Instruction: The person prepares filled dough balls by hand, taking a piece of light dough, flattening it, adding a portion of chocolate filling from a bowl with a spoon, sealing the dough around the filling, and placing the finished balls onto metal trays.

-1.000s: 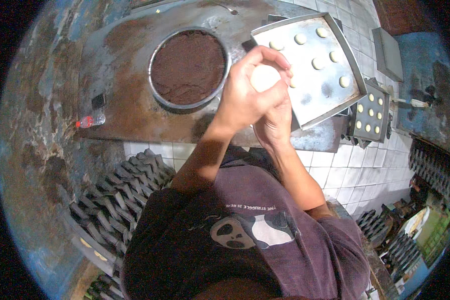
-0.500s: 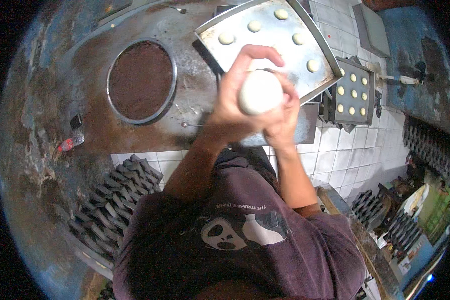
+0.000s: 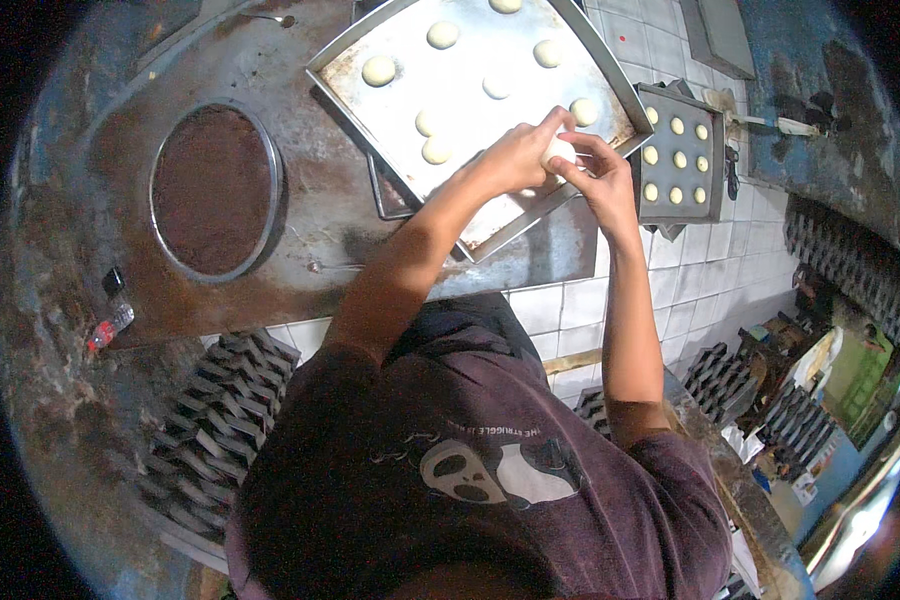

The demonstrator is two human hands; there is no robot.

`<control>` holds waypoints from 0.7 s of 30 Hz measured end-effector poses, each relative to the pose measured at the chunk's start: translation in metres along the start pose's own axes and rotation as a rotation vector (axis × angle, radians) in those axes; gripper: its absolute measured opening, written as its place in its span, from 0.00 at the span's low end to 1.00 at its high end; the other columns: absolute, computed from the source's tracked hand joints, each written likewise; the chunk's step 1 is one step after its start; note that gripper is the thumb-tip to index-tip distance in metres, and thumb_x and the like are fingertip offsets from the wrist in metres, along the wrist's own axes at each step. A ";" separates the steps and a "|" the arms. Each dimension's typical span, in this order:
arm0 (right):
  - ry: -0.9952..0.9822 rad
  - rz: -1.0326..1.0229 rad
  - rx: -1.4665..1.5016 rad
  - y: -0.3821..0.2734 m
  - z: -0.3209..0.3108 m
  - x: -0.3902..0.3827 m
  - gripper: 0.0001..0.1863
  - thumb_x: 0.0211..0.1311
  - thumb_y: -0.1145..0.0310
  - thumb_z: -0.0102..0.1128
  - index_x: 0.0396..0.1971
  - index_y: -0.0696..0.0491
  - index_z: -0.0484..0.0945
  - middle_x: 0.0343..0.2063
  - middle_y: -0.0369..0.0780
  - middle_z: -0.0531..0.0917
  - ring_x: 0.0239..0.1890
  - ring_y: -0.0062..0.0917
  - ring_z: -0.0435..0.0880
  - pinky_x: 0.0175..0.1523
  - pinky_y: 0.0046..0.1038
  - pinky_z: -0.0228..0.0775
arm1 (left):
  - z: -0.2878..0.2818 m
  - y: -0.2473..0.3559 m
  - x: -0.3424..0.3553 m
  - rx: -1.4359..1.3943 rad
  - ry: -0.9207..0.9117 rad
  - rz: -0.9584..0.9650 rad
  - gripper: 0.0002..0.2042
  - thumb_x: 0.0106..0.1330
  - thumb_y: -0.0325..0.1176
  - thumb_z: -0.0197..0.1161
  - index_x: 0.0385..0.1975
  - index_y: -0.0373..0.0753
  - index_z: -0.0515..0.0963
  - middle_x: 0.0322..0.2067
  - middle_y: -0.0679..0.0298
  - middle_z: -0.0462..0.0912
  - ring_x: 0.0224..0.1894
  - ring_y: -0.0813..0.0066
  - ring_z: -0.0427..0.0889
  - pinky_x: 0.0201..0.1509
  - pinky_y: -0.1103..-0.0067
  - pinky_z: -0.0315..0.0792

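Observation:
Both my hands meet over the near right part of a large metal tray (image 3: 402,112) holding several pale, round dough balls. Between their fingertips is a small white dough ball (image 3: 559,152), partly hidden by the fingers. My left hand (image 3: 520,157) closes on its left side, index finger bent over the top. My right hand (image 3: 604,178) pinches it from the right with thumb and fingers. Another dough ball (image 3: 583,111) rests on the tray just beyond my hands. Two more dough balls (image 3: 436,150) sit close together, left of my left hand.
A round metal pan (image 3: 274,165) of dark brown crumbly filling stands on the worn table (image 3: 320,215) at left. A thin metal tool (image 3: 316,267) lies near the front edge. A second tray (image 3: 711,205) with several dough balls is at right. A small bottle (image 3: 120,318) lies at far left.
My hands have moved down and away from me, from close to the camera to over the tray, with the dough ball. The view has shifted, so more of the tray shows.

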State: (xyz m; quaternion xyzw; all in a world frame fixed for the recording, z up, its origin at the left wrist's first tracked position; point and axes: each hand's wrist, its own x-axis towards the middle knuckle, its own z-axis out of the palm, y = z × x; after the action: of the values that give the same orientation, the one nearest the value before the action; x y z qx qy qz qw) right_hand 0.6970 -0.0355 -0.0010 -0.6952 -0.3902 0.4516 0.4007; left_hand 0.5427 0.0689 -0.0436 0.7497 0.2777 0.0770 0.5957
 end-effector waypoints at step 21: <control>-0.004 -0.149 -0.559 0.109 0.026 0.084 0.44 0.82 0.40 0.30 0.78 0.64 0.47 0.80 0.54 0.47 0.83 0.44 0.43 0.83 0.41 0.37 | -0.035 -0.087 -0.212 -0.366 0.857 -0.370 0.38 0.63 0.16 0.70 0.72 0.39 0.61 0.39 0.70 0.74 0.27 0.90 0.65 0.34 0.89 0.66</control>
State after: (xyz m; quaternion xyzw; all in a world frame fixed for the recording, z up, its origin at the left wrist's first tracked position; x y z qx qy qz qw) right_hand 0.7165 0.0050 -0.1339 -0.7472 -0.5503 0.2971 0.2248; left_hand 0.3223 0.0031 -0.0695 0.4721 0.6077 0.3188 0.5534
